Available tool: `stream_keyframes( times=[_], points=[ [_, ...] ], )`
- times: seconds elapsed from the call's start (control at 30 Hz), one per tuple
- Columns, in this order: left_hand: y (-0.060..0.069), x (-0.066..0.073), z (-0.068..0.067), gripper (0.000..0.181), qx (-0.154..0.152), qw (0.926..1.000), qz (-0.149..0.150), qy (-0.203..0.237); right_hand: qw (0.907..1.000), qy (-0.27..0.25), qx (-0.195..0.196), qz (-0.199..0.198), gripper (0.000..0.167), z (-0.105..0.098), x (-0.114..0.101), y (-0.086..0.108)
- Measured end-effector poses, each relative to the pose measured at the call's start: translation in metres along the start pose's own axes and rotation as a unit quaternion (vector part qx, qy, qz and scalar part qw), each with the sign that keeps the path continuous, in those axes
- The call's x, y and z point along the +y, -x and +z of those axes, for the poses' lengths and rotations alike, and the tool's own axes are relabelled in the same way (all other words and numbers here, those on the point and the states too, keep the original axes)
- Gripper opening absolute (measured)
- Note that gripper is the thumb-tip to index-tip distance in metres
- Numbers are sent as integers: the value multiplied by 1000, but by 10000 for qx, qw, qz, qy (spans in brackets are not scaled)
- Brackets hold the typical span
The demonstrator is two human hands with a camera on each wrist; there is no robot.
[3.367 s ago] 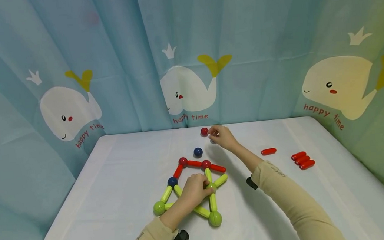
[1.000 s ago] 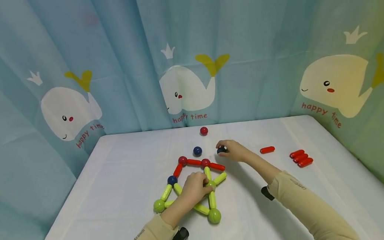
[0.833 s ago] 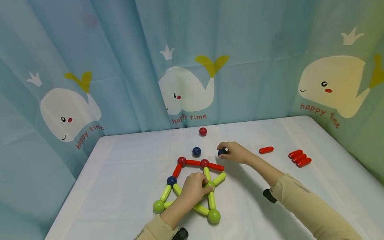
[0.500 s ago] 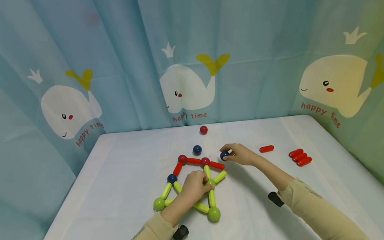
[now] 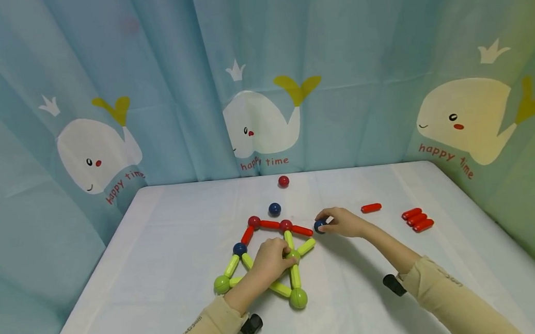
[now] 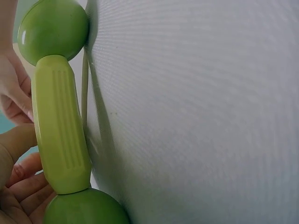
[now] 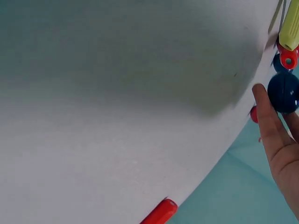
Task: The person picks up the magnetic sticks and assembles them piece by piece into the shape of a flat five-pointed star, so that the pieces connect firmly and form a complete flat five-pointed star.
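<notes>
On the white table lies a flat frame of green and red rods joined by balls, a magnetic building set by its look. My left hand [image 5: 268, 262] grips the frame at a green ball [image 5: 294, 256], which its fingers partly cover. Between the thumb and fingers of my right hand [image 5: 346, 222] is a dark blue ball [image 5: 320, 226]. That ball is just right of the free end of a red rod [image 5: 302, 231]; in the right wrist view, the blue ball [image 7: 283, 92] appears close to the red rod's end [image 7: 288, 59]. A green rod [image 5: 307, 246] points out below it.
Loose on the table behind the frame are another blue ball [image 5: 274, 209] and a red ball [image 5: 283, 181]. To the right lie a single red rod [image 5: 371, 208] and a row of red rods [image 5: 417, 219]. A whale-print curtain [image 5: 354, 78] hangs behind the table.
My right hand came away from near the red ball at the back with the blue ball, moving toward me and slightly right, to the red rod's free end. My left hand stayed put.
</notes>
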State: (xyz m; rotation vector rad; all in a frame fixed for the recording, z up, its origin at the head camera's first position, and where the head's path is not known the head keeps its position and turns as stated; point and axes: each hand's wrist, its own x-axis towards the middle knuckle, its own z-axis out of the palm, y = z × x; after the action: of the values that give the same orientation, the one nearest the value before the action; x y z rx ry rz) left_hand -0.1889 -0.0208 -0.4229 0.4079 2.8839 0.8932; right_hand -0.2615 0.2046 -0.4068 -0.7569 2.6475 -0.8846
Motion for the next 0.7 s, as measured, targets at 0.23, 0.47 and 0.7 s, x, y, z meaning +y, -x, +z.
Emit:
stream_keyframes(
  times=[0.23,0.47,0.7],
  points=[
    [-1,1,-1,17,-26,10000,-82,-2,9971,-580,-472,-143,28,2,4,3],
    [-2,3,1,17,-42,10000,31,36,9974,-565,-439,7,26,5,3,4],
    [1,3,1,16,-49,10000,6,26,9969,-626,-457,110,26,11,3,3]
  ],
)
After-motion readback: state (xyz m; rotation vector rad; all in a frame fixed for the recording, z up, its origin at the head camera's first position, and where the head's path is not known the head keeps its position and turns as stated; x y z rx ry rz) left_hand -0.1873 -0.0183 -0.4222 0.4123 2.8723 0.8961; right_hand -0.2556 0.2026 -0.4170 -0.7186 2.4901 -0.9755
